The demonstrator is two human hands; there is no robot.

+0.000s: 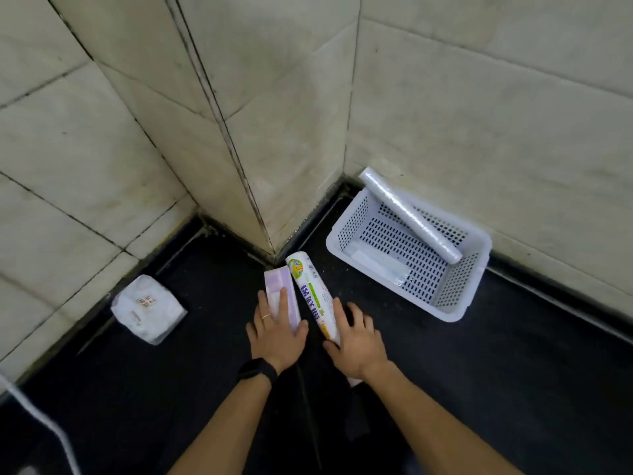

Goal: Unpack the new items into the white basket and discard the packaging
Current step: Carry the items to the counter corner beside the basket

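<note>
**Both hands flat on the two packs, basket beyond the right fingertips**

The left hand (275, 332) lies on the near end of a pale purple box (279, 279). Its fingers (283, 299) are straight and laid flat along the top, with the thumb out against the box's near right corner. The hand is not curled round the box.

The right hand (356, 341) is spread with straight fingers on the dark surface (479, 371). Its index finger lies along the right side of a printed roll (308, 286) and its thumb rests at the roll's near end.

Box and roll lie side by side, touching, and reach past the fingertips toward the tiled corner.

Beyond and to the right of the right fingers stands the white basket (445, 315). A clear wrapped roll (407, 214) leans across its far rim and a flat clear pack (376, 260) lies inside.

Well left of the left fingers sits a white packet (147, 308).
</note>
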